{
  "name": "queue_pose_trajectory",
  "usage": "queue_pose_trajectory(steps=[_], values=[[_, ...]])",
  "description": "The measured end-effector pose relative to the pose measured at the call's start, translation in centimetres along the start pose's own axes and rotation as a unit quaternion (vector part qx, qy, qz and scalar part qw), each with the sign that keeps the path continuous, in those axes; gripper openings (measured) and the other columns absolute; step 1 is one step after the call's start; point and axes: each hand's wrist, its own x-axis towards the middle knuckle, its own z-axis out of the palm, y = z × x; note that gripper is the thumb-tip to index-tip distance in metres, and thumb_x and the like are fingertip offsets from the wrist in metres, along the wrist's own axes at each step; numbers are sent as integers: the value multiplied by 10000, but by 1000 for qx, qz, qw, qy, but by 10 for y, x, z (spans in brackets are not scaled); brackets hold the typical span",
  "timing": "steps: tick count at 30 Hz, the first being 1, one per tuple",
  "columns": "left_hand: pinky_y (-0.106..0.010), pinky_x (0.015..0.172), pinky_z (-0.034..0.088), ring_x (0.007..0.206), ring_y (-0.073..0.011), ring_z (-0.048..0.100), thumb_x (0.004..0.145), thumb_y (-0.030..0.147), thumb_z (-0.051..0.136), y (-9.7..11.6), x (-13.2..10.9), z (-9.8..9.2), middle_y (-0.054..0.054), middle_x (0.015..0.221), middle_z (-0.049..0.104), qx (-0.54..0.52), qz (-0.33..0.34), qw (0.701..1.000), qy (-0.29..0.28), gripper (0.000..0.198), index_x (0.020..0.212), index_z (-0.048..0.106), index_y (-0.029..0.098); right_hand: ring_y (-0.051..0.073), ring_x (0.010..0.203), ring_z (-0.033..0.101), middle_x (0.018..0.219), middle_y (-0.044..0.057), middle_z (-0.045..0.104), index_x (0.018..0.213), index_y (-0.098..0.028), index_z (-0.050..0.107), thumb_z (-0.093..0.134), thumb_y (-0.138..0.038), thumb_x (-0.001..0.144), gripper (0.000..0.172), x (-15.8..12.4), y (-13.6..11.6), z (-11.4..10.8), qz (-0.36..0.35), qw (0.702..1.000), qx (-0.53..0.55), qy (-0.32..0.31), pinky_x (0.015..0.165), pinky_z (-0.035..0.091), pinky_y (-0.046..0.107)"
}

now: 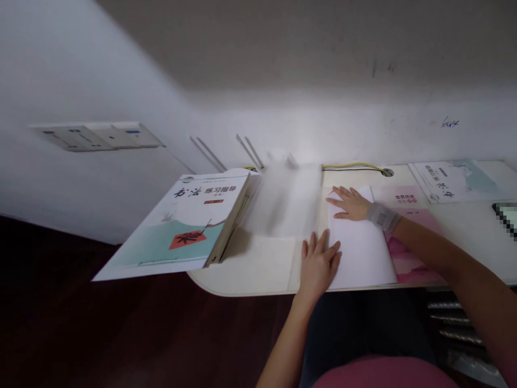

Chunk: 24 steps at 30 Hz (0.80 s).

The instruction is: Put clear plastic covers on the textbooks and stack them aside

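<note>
My left hand (319, 262) lies flat and open on the near left corner of a white book (359, 242) on the desk. My right hand (349, 203), with a grey band at the wrist, rests open and flat on the far part of the same white book. A motion-smeared white page or cover (285, 199) stands just left of the hands. Beyond it, a stack of books topped by a teal and white calligraphy workbook (183, 223) sticks out over the desk's left end.
A pink history book (407, 226) lies under the white one to the right. Another pale workbook (454, 180) sits at the far right, near a screen (507, 215). A yellow cable (355, 167) runs along the wall. Wall sockets (97, 134) are at the left. The rounded desk edge (234, 291) is close to me.
</note>
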Motion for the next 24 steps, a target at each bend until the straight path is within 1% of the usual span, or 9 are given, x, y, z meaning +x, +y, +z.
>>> queue_pose_trajectory(steps=[2, 4, 7, 10, 15, 18, 21, 23, 24], values=[[-596, 1014, 305, 1320, -364, 334, 882, 356, 476, 0, 0, 0, -86, 1413, 434, -1, 0, 1000, -2, 313, 1148, 634, 311, 384, 1370, 173, 1530, 180, 114, 1445, -273, 254, 346, -566, 901, 624, 3, 3, 1, 47, 999, -3, 3, 1037, 205, 581], [-599, 1015, 302, 1321, -363, 332, 882, 352, 476, 0, 0, 0, -83, 1412, 437, -3, -1, 1000, -2, 311, 1145, 637, 308, 381, 1366, 192, 1531, 167, 130, 1441, -288, 262, 322, -552, 912, 594, 8, 6, 0, 65, 998, -7, -9, 1032, 210, 590], [-602, 1018, 299, 1329, -355, 323, 880, 352, 478, 0, 0, -2, -77, 1413, 437, -8, -2, 1000, -3, 312, 1146, 635, 309, 365, 1370, 195, 1533, 152, 138, 1442, -291, 256, 317, -550, 914, 591, 13, 9, -1, 49, 999, -12, -20, 1043, 201, 581], [-604, 1018, 299, 1331, -347, 321, 877, 343, 482, 0, 0, -4, -71, 1406, 446, -12, 1, 1000, -10, 306, 1135, 641, 310, 366, 1369, 198, 1531, 160, 139, 1445, -272, 252, 314, -560, 911, 610, 15, 11, -2, 40, 999, -8, -23, 1044, 214, 569], [-609, 1025, 286, 1326, -328, 336, 871, 321, 489, 0, 0, -6, -50, 1387, 474, -16, 2, 1000, -15, 288, 1107, 654, 318, 363, 1361, 225, 1511, 173, 207, 1442, -256, 265, 295, -557, 916, 607, 20, 12, -5, 43, 998, 0, -48, 1030, 237, 579], [-607, 1026, 287, 1319, -330, 348, 866, 311, 498, 1, 0, -5, -55, 1381, 479, -16, -2, 1000, -12, 283, 1098, 661, 314, 362, 1352, 251, 1498, 166, 251, 1439, -260, 272, 307, -532, 921, 586, 23, 8, -8, 52, 997, 0, -52, 1012, 253, 601], [-602, 1024, 298, 1313, -332, 359, 866, 289, 495, 0, 0, -4, -67, 1381, 477, -14, -3, 1000, -8, 287, 1098, 662, 309, 360, 1336, 287, 1497, 151, 264, 1433, -267, 285, 347, -495, 922, 563, 13, 1, -15, 56, 997, 1, -52, 1003, 257, 617], [-597, 1024, 304, 1315, -328, 360, 870, 278, 485, -1, 0, -3, -70, 1386, 472, -12, -2, 1000, -3, 294, 1108, 655, 306, 338, 1345, 280, 1495, 138, 277, 1424, -256, 308, 356, -460, 928, 539, -5, 0, -20, 49, 999, 13, -21, 1030, 237, 597], [-594, 1026, 305, 1317, -326, 356, 873, 276, 480, -2, 0, -2, -74, 1389, 467, -11, -1, 1000, 1, 297, 1115, 651, 299, 319, 1351, 273, 1491, 133, 288, 1420, -243, 319, 350, -443, 933, 527, -17, 1, -22, 49, 998, 28, 10, 1048, 229, 575]])
